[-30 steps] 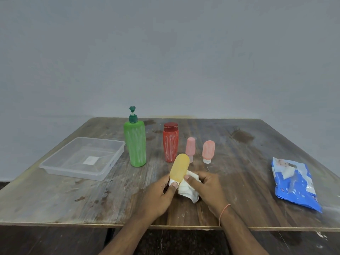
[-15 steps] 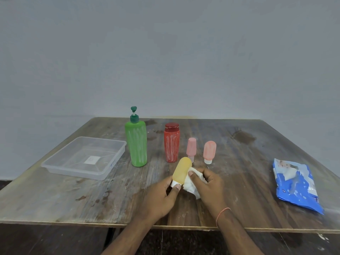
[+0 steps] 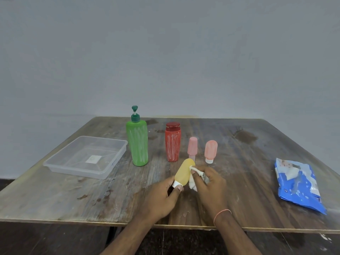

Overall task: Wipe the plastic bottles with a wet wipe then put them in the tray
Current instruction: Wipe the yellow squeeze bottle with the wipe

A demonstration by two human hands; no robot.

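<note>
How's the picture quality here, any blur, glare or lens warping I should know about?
Head view: soft, even light, with only faint shadows under the green pump bottle and the red bottle. No strong glare; the blue wipes pack shows slight sheen. The wide-angle lens splays the table edges outward. The yellow bottle and the wet wipe look slightly soft, and fine detail is smeared throughout.

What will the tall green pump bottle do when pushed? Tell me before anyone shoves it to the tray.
The green pump bottle stands tall on a narrow base, so a push near its top would probably tip it. Its round body would likely roll once down. White streaks coat its side, so it may feel slick. The tray sits just beside it.
</note>
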